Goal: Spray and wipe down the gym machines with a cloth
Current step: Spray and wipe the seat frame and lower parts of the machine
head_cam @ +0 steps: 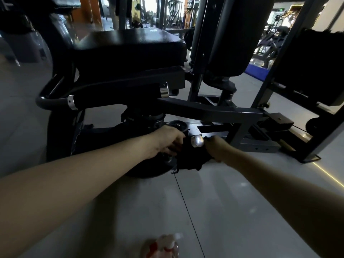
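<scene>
A black gym machine with a padded seat (130,45) and a grey steel frame (214,110) fills the upper view. Low under the seat, both my arms reach to the machine's base. A dark cloth (188,161) hangs bunched between my hands, against the base below a shiny silver knob (197,141). My left hand (167,140) has its fingers curled down into the cloth's left side. My right hand (216,148), just right of the knob, grips the cloth's right side in a fist. A blurred spray bottle (163,246) with a white and red top stands on the floor at the bottom edge.
The grey tiled floor (214,202) spreads below the machine. A curved handle bar with chrome collars (72,102) sticks out at the left. A second padded upright (236,34) and slanted frame posts (275,71) stand at the right. More gym equipment shows in the background.
</scene>
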The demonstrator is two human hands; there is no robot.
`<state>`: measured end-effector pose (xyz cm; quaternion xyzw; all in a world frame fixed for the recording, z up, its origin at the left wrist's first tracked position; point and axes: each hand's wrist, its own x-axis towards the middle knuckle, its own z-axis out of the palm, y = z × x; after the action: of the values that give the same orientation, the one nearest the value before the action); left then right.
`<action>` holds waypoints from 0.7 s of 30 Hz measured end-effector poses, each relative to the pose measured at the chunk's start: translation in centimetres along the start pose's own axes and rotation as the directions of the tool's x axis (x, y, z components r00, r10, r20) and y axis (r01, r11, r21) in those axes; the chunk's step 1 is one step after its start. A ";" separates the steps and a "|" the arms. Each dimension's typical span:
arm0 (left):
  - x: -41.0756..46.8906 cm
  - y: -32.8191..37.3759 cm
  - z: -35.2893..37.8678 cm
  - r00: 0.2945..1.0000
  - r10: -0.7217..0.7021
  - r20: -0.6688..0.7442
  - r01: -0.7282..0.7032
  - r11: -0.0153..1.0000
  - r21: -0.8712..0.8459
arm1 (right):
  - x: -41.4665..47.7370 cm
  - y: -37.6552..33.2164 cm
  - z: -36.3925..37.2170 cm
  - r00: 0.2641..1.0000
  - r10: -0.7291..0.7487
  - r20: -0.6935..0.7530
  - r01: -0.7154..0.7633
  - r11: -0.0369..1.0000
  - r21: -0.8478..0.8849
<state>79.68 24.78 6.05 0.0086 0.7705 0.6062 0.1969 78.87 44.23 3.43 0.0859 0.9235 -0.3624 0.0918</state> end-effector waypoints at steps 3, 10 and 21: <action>0.0 0.2 -0.6 1.000 0.003 -0.003 -0.003 0.998 0.058 | -1.6 -1.7 -3.9 0.998 -0.037 -0.046 0.046 0.975 0.216; -0.3 2.5 -1.7 0.986 0.119 0.117 -0.105 0.987 -0.121 | -5.3 -8.1 -8.3 0.939 -0.314 -0.142 0.321 0.644 0.694; 0.1 1.8 -2.0 0.932 0.138 -0.335 -0.157 0.987 -0.031 | -2.5 -6.4 -5.3 0.894 -0.418 -0.164 0.449 0.842 0.301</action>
<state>78.54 23.44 8.09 -0.0413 0.7720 0.6341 0.0185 79.25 43.04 11.99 -0.0943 0.8479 -0.5192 -0.0507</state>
